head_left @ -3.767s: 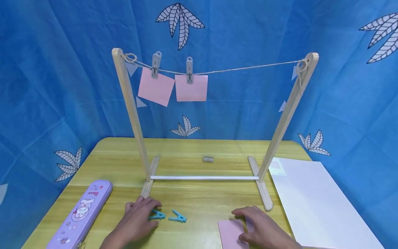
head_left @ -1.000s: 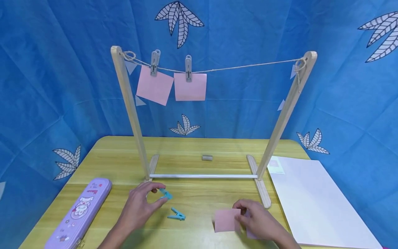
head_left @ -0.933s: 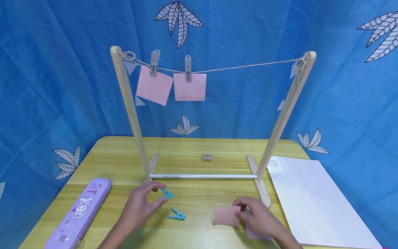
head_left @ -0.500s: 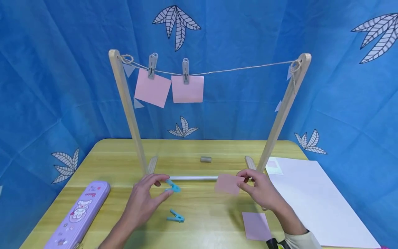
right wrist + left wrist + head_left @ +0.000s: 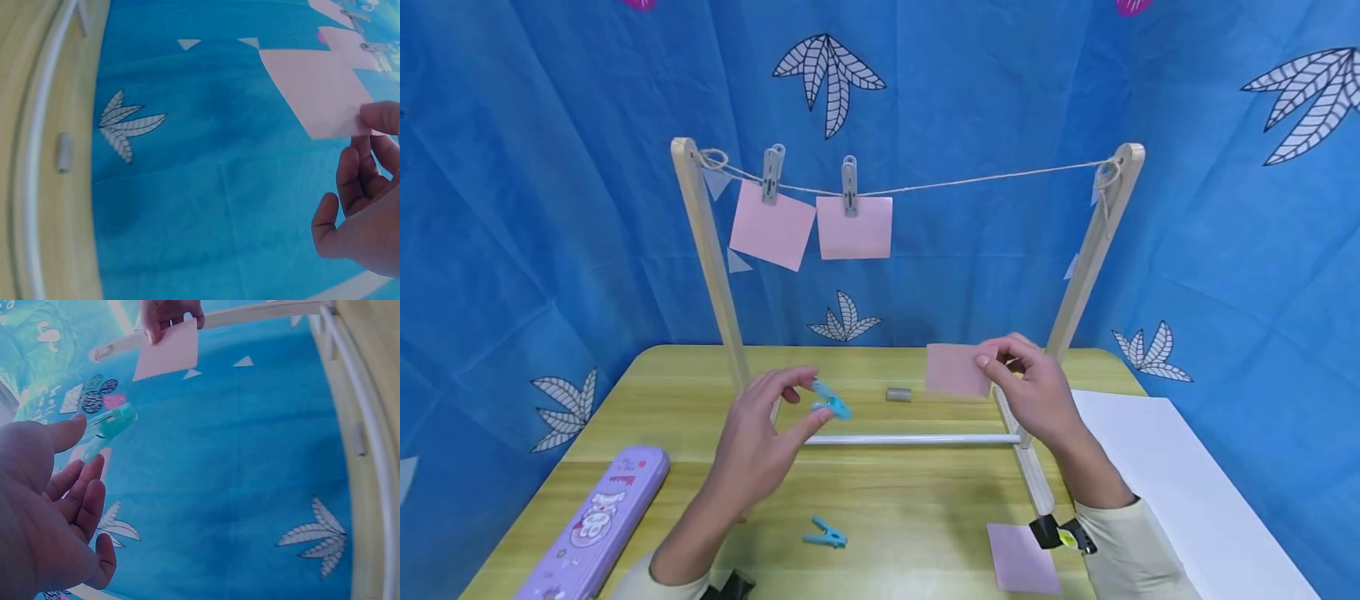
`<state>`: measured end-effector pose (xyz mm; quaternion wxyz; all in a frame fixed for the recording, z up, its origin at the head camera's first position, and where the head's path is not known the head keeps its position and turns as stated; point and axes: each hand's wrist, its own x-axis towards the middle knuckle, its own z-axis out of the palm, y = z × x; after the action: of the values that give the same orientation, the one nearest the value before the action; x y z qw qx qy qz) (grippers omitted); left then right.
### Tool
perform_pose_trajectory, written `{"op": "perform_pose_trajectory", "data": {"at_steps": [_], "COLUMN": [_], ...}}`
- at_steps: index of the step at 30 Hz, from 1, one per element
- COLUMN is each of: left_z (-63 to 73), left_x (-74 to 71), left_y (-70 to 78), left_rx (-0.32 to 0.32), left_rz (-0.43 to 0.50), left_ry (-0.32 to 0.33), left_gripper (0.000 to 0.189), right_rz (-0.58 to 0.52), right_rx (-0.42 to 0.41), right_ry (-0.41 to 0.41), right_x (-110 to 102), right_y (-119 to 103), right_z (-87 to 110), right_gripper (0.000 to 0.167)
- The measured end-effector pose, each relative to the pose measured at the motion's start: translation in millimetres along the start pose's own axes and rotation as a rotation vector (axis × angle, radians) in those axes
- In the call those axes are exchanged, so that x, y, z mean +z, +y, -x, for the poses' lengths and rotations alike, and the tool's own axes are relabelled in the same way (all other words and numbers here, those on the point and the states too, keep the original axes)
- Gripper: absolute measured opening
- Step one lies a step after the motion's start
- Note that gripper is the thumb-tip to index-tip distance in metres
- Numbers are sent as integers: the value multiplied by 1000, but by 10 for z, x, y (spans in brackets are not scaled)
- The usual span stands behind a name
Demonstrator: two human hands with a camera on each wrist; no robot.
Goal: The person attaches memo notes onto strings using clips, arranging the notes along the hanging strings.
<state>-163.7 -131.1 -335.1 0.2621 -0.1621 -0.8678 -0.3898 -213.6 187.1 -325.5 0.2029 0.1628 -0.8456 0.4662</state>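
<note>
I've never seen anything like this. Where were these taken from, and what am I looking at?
No machine here: a person is working bare-handed. One camera on the head gives the wide view; one on each wrist gives the others. The left hand pinches a blue clip; the right hand holds a pink paper. Two pink notes hang by gray pegs from a string on a wooden stand. The table bears a second blue clip, a loose note, a purple case and a white sheet.

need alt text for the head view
A person's left grip pinches a blue clip and their right grip a pink note at a wooden frame whose string carries two pink notes in grey clips. Another blue clip and note lie on the table.
</note>
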Motion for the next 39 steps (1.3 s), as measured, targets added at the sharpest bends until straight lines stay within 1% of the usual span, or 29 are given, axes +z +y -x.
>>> {"op": "perform_pose_trajectory", "data": {"at_steps": [3, 6, 11, 16, 20, 24, 29, 32, 39], "left_z": [-108, -224, -427, -638, -807, -952, -1131, -1240, -1480], "left_x": [-10, -39, -119, -226, -290, -329, -358, -379, -415], "left_y": [79, 165, 314, 468, 593, 702, 808, 869, 1023], "left_rx": [37, 72, 100, 134, 162, 198, 246, 260, 261], "left_rz": [10, 18, 56, 85, 108, 114, 99, 74, 10], "left_ry": [40, 70, 96, 123, 140, 143, 154, 166, 162], "left_gripper": [40, 39, 41, 41, 41, 41, 40, 39, 40], "right_rz": [-15, -14, 10, 22, 11, -23, -45, -42, -33], "right_rx": [-6, -30, -75, -99, -137, -145, -133, -135, -109], "right_ry": [25, 43, 84, 107, 117, 144, 167, 169, 162], "right_x": [-5, -14, -40, -70, -108, -155, -209, -226, -205], "right_y": [-101, -178, -260, -309, -347, -403, -447, -459, -500], "right_z": [-106, -198, -321, -451, -568, -664, -754, -798, -897], "right_gripper": [21, 23, 23, 26, 29, 34, 32, 31, 34]}}
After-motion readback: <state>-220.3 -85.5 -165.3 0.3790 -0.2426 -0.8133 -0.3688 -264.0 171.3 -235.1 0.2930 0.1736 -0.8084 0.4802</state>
